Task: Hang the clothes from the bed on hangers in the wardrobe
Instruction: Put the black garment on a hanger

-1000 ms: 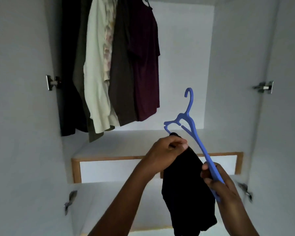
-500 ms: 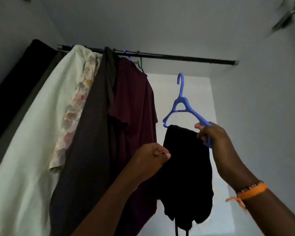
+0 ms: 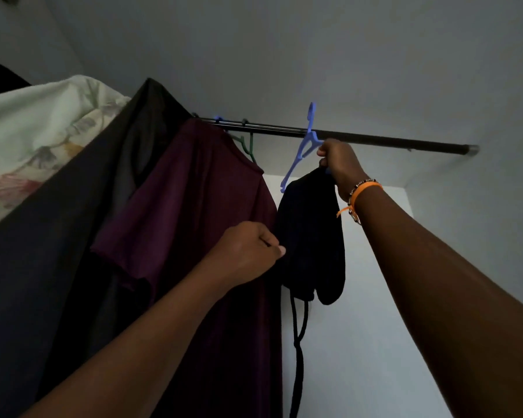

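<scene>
Black garment point(image 3: 310, 233) on a blue hanger point(image 3: 303, 149), raised to the wardrobe rail point(image 3: 375, 139).
Right hand point(image 3: 340, 164) grips the hanger arm (hook at rail height); left hand point(image 3: 248, 251) pinches the garment's edge, beside a maroon shirt point(image 3: 194, 206).

Blue hanger point(image 3: 303, 147) now up at rail point(image 3: 375, 139) (w/ garment).
</scene>
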The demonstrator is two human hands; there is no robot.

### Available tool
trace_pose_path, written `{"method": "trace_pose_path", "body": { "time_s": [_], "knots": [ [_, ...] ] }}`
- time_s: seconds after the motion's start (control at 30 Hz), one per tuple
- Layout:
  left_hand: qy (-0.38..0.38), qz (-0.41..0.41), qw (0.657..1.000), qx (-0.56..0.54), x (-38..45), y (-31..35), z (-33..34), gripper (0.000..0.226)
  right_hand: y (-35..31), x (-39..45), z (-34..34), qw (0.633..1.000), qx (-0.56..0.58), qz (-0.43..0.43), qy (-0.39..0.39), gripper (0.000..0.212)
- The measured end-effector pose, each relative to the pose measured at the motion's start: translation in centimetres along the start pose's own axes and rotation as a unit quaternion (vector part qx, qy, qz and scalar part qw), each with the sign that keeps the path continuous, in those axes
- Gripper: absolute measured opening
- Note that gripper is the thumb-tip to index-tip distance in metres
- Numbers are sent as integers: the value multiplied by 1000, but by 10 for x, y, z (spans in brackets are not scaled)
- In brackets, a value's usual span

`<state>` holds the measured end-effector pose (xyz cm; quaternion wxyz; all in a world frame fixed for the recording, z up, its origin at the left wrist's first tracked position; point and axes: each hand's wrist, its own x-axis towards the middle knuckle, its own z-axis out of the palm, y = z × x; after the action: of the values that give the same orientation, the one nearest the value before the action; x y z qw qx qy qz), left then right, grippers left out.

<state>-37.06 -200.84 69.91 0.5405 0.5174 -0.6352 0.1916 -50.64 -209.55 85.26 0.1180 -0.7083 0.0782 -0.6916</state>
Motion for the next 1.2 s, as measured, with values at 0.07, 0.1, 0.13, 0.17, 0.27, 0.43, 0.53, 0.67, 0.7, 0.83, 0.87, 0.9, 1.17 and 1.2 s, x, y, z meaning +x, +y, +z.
{"method": "trace_pose_path", "body": {
  "time_s": [0.07,0.1,0.13,0.17,0.27,0.43,0.53,0.67,0.7,0.83,0.87,0.9,1.17,1.2],
  "knots": [
    [13,-3,1000,7,15,-6,2,12,9,19,3,1000,0,1,-4,35],
    [16,-5,1000,12,21,-9,4,12,14,26,4,1000,4,3,-8,34],
    [18,-8,1000,16,25,-12,6,12,17,29,4,1000,18,10,-11,32],
    [20,-10,1000,20,29,-15,7,12,20,31,4,999,36,23,-13,29],
    [20,-18,999,26,35,-21,11,12,21,33,2,996,64,35,-52,27],
    [39,-26,999,-4,39,-27,18,16,9,25,-6,986,73,89,-119,31],
    [18,-27,999,5,41,-28,29,35,-1,18,-5,980,115,106,-120,29],
    [31,-27,999,13,37,-27,41,56,-2,-12,14,973,173,89,-126,10],
    [48,-32,998,10,33,-25,41,57,2,-24,21,975,172,75,-120,11],
    [62,-27,998,1,8,-23,39,54,36,-80,50,981,165,12,-102,67],
    [38,-33,999,-13,-1,-24,37,52,43,-96,54,983,150,11,-107,73],
    [11,-41,999,-31,-12,-25,33,48,48,-112,55,985,132,20,-108,75],
    [-59,-110,978,-164,-88,6,-7,46,15,-223,34,979,83,148,-112,51],
    [-55,-111,977,-175,-97,11,-10,45,5,-233,32,976,90,158,-116,50]
  ]
}}
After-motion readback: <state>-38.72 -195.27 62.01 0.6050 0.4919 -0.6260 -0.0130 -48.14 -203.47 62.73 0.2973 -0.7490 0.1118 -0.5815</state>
